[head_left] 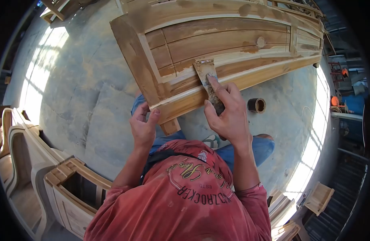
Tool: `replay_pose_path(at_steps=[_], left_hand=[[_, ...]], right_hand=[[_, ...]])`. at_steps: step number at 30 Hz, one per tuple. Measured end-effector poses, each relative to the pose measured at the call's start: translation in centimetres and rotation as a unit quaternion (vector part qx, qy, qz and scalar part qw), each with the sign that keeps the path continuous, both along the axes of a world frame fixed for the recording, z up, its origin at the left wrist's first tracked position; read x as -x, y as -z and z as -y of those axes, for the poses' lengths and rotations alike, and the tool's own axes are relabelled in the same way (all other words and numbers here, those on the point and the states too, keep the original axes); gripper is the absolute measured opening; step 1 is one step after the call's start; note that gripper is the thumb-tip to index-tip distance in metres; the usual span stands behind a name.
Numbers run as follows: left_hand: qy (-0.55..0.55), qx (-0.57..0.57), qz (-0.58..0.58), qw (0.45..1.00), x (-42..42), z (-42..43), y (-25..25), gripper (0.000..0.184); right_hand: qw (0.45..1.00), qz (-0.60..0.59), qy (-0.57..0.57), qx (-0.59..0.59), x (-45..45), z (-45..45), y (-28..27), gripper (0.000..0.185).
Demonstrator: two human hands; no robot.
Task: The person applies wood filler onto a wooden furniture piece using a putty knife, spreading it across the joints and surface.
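A long wooden panel (217,38) with framed, grooved boards and darker smeared patches lies across the upper middle. My right hand (230,110) is closed round a putty knife (207,78); its wide, crusted blade rests on the panel's lower frame, with the index finger stretched along it. At the panel's near left corner, my left hand (144,125) grips the wooden edge between thumb and fingers. An open tin (257,105) with a dark side stands on the floor to the right of my right hand.
Carved wooden furniture parts (26,160) and a wooden frame (78,188) stand at the lower left. A small wooden piece (319,198) lies at the lower right. Red and blue items are at the far right. The concrete floor (84,80) shows around the panel.
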State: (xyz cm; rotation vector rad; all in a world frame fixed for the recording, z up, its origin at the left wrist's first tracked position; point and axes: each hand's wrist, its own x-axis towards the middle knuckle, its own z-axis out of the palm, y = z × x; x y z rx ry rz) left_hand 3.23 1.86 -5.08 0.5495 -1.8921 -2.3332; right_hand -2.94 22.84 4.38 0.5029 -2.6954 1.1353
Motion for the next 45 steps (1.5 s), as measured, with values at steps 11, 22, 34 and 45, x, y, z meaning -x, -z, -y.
replay_pose_path(at_steps=[11,22,34,45], left_hand=[[-0.002,0.003,-0.014,1.000,0.0,0.0,-0.1,0.039],[-0.011,0.008,-0.018,1.000,-0.2,-0.4,-0.4,0.039],[-0.043,0.032,-0.043,0.998,-0.1,-1.0,0.2,0.036],[-0.045,0.080,-0.037,0.995,-0.2,-1.0,0.8,0.025]], right_hand=[[0.997,-0.002,0.014,-0.078,0.6,0.0,-1.8,0.048],[0.997,-0.001,0.042,-0.067,1.3,-1.4,-1.9,0.047],[0.996,-0.034,0.046,-0.069,2.0,-3.3,-1.3,0.046],[0.992,-0.045,0.067,-0.102,3.1,-5.7,-0.8,0.047]])
